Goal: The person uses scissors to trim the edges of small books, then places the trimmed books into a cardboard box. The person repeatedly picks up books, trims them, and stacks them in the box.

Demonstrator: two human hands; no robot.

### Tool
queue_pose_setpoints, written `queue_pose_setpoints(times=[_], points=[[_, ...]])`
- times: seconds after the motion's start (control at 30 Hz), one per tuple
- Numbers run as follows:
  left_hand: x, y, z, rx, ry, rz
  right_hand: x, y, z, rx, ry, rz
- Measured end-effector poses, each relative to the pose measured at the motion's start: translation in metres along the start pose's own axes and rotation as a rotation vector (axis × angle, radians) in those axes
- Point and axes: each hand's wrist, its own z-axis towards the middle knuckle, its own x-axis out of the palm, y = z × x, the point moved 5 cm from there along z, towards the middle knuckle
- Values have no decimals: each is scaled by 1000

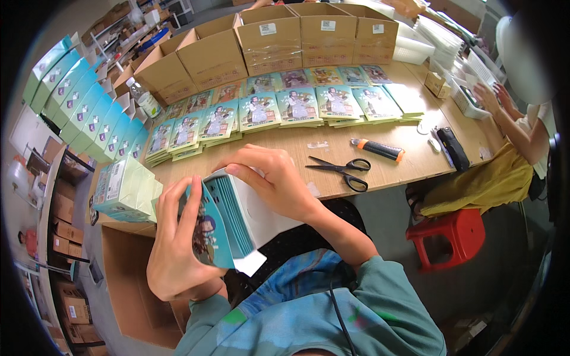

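Note:
My left hand (177,246) grips a stack of teal printed cards (222,222) from the left, thumb across the illustrated front card. A white carton sleeve (261,219) holds the stack, and my right hand (272,177) clasps it from above, fingers curled over its open end. Both hands hover over my lap at the near edge of the wooden table (332,154).
Rows of teal card piles (279,110) cover the table, with brown cartons (285,38) behind and teal boxes (89,107) at left. Black scissors (344,169), an orange-tipped cutter (378,149) and a black device (452,148) lie on the table. Another person (510,142) sits at right by a red stool (454,234). An open carton (133,285) is below left.

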Motion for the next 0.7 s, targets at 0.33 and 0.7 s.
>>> queue_pose_setpoints(times=[0.33, 0.7], points=[[19, -11, 0, -113, 186, 181, 21, -59, -24, 215, -284, 327], [56, -5, 80, 30, 574, 1007, 99, -78, -73, 646, -228, 938]])
